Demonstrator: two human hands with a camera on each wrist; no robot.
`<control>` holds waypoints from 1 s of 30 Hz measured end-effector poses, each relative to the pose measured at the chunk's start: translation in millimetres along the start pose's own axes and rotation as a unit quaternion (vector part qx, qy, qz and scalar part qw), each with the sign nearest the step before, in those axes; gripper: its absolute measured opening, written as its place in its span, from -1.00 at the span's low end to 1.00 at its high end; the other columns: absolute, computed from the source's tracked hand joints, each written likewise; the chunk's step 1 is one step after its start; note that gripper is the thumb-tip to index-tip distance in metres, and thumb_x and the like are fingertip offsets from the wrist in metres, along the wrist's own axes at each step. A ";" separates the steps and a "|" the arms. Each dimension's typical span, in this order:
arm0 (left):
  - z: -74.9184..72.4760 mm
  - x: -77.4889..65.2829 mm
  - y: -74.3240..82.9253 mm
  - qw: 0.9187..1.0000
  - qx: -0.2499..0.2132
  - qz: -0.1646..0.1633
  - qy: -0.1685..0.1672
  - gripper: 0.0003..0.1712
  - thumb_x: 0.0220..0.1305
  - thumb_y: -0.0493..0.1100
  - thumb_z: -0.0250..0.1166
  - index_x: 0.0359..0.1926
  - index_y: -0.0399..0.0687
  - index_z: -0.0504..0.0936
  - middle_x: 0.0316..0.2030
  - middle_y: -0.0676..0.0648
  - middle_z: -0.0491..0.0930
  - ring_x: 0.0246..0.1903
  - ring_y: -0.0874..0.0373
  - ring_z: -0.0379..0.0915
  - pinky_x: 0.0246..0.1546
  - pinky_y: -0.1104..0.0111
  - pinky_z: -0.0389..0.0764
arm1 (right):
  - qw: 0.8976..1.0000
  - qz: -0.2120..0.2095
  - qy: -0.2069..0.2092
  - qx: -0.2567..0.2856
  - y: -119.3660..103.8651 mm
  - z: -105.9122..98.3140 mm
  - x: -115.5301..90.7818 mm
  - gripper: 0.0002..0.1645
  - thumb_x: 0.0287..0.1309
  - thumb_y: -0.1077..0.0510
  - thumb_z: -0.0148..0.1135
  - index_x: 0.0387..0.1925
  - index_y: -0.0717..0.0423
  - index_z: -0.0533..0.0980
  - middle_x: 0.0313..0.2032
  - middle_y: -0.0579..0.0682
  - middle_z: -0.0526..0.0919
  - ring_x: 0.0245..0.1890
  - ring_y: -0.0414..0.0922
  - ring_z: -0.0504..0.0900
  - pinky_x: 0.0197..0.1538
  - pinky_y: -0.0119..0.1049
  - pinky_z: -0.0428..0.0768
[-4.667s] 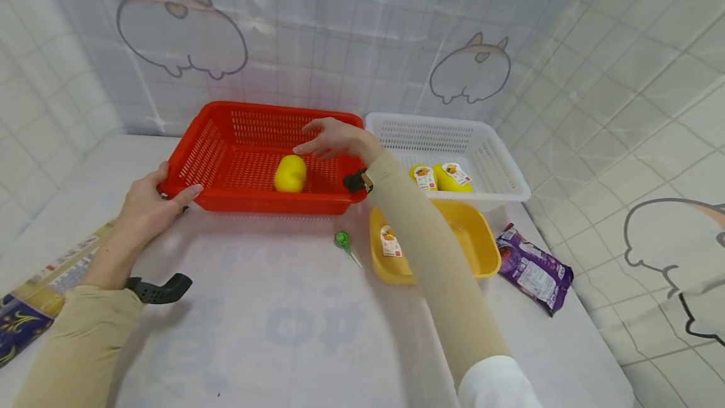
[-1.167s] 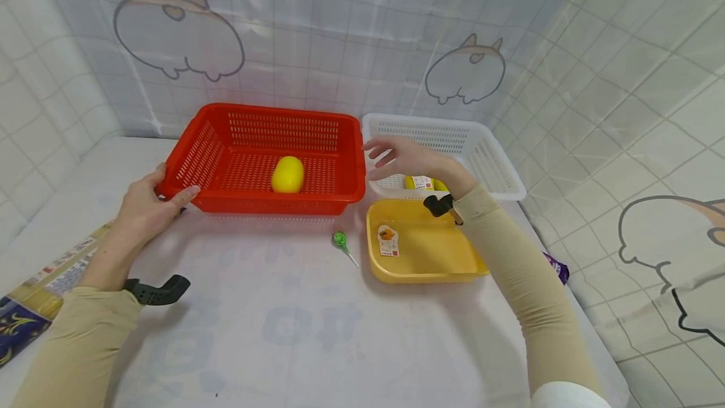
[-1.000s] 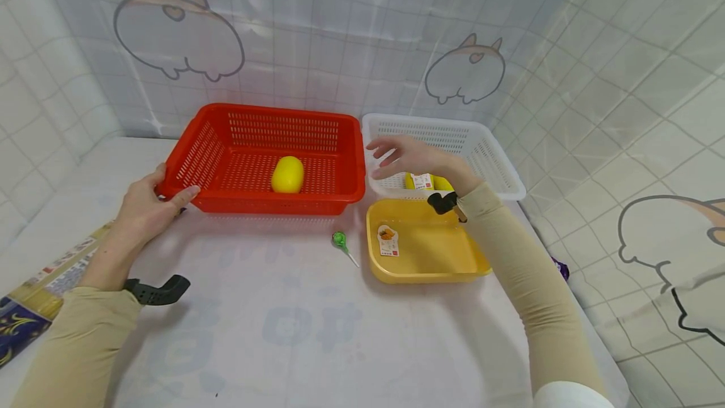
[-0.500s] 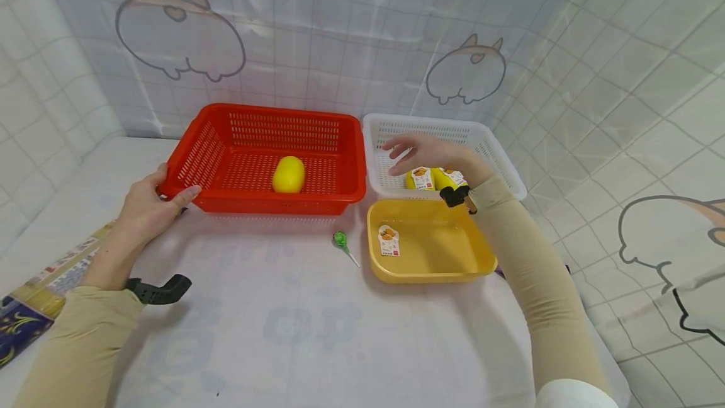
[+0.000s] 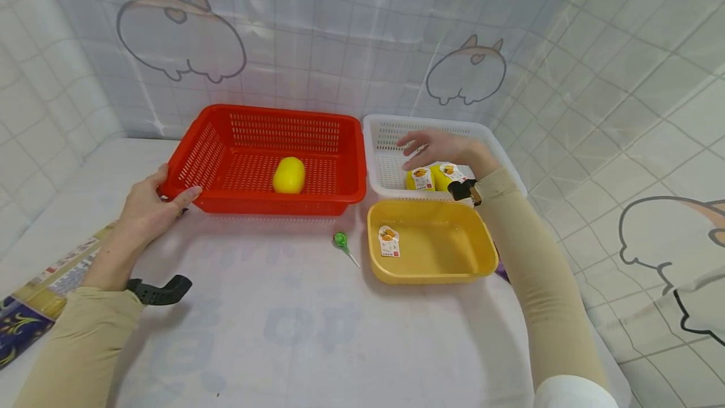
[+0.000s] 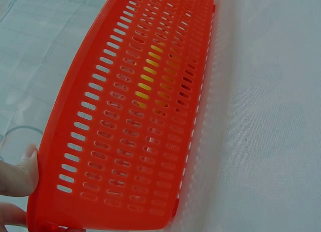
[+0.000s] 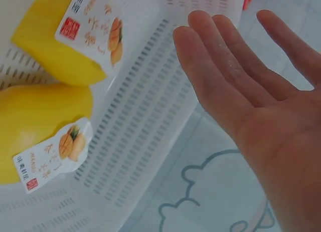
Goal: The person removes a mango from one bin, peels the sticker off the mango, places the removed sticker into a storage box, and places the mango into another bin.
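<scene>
Head view: from here the left hand has its grip clamped on the near left corner of the red basket, one yellow fruit inside; the right hand, fingers apart, hovers above the white basket and its two labelled fruits (a green lollipop lies on the table).

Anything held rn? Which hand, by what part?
Left hand grips the red basket at its near left corner. Right hand holds nothing, hovering over the white basket.

Two baskets, one tub, three fruits, one lollipop, three stickers, two packets
</scene>
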State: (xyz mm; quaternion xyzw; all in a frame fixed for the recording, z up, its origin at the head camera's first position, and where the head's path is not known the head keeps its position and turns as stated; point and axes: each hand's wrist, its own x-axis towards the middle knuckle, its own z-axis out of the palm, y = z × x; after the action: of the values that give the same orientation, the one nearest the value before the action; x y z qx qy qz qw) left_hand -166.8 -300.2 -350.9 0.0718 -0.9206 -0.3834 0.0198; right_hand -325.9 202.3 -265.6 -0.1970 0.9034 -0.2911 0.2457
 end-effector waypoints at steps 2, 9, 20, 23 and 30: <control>-0.2 -0.3 0.1 1.000 0.000 0.001 0.000 0.09 0.44 0.27 0.03 0.52 -0.36 -0.33 0.45 -0.57 -0.03 0.27 -0.44 0.12 0.20 -0.26 0.34 | 1.000 0.007 -0.002 0.002 2.5 -1.4 0.7 -0.15 0.12 -0.08 0.47 0.40 -0.10 0.31 0.38 0.12 0.36 0.22 0.07 0.49 0.32 0.15 0.46; 0.1 -0.3 0.8 1.000 -0.002 0.000 0.001 0.10 0.44 0.27 0.03 0.52 -0.36 -0.34 0.45 -0.57 -0.04 0.30 -0.44 0.08 0.25 -0.29 0.28 | 0.999 0.048 -0.008 0.001 15.7 -7.8 5.5 -0.07 0.08 -0.04 0.51 0.42 0.01 0.28 0.38 0.16 0.33 0.21 0.12 0.49 0.36 0.13 0.43; -0.3 -1.6 -0.7 1.000 -0.008 0.007 0.002 0.10 0.44 0.26 0.04 0.52 -0.39 -0.32 0.48 -0.54 -0.11 0.32 -0.48 0.06 0.26 -0.32 0.25 | 0.994 0.101 -0.044 0.011 30.0 -13.8 17.1 -0.06 0.11 0.05 0.49 0.45 0.07 0.24 0.41 0.20 0.29 0.30 0.18 0.41 0.40 0.15 0.36; 0.3 -1.8 -0.9 1.000 -0.012 0.006 0.004 0.10 0.44 0.26 0.05 0.52 -0.36 -0.33 0.47 -0.55 -0.09 0.32 -0.47 0.07 0.26 -0.33 0.24 | 0.992 0.114 -0.056 0.009 32.9 -14.0 19.6 -0.07 0.13 0.07 0.48 0.45 0.08 0.23 0.41 0.20 0.28 0.32 0.17 0.40 0.40 0.14 0.36; 1.1 -1.6 -0.7 1.000 -0.009 0.002 0.008 0.10 0.43 0.26 0.06 0.53 -0.33 -0.33 0.45 -0.57 -0.03 0.30 -0.45 0.09 0.25 -0.32 0.26 | 0.989 0.125 -0.078 -0.007 38.2 -15.2 22.0 -0.07 0.17 0.09 0.44 0.47 0.11 0.18 0.45 0.24 0.20 0.36 0.19 0.36 0.41 0.12 0.36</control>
State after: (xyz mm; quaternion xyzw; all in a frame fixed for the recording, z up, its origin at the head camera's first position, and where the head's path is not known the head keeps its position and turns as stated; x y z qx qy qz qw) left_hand -165.2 -299.7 -352.1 0.0727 -0.9169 -0.3914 0.0287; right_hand -360.2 226.6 -285.8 -0.1064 0.9010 -0.2357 0.3483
